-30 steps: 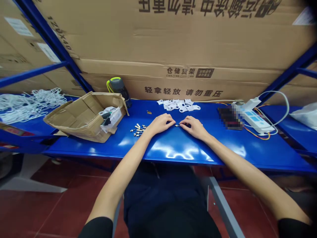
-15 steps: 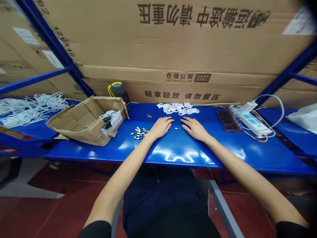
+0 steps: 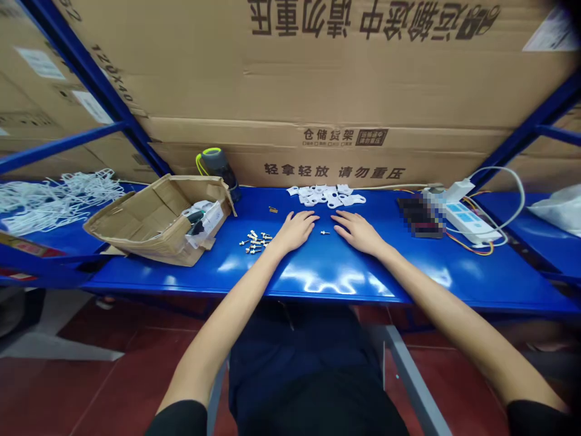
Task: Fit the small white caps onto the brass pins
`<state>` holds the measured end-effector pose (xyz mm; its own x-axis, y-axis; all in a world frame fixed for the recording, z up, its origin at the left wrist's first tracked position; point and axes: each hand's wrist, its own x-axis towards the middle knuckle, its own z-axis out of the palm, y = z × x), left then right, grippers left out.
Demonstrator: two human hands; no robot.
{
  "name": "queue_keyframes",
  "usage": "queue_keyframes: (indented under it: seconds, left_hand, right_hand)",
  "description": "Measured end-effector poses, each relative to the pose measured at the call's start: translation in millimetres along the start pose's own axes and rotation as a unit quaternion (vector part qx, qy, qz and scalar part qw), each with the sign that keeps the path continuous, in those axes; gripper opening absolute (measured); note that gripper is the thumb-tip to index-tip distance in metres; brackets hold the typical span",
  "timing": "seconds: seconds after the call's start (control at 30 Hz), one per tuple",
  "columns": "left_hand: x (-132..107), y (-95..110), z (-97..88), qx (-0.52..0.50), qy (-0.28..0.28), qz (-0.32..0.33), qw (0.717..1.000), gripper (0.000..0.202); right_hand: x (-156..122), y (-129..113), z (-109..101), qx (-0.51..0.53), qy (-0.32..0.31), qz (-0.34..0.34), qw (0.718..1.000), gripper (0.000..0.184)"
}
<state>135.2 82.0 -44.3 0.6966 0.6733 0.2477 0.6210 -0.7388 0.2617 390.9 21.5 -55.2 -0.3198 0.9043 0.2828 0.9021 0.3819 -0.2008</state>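
And here we are at the blue metal surface, with both hands down flat and palms on the steel! The left hand lies open, fingers loosely together and pointing toward the right, gripping nothing. The right hand mirrors it, open and empty, its fingertips angled back toward the left. Sitting right between them, touching neither, is a single small metal screw, lying on its side. Just left of the left hand there's a loose cluster of small metal screws, and up beyond it a tiny brass-coloured piece sits alone. Straight ahead, above both hands, a heap of white flat plastic clips lies near the back edge. Further left, a torn-open cardboard box holds some packets, with a dark water bottle standing just behind its corner and a tangle of white cord past it. Over on the right, a pixelated dark object sits beside a white power strip, with coloured wires running around them!
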Motion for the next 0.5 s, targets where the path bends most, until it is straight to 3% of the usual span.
queue_keyframes:
  seconds: [0.5]
  left_hand:
    - [-2.4,-3.8,-6.2,0.029,0.047,-0.059,0.997,0.033]
  right_hand:
    - [-0.1,0.9,-1.5,0.005,-0.016,0.010,1.000,0.053]
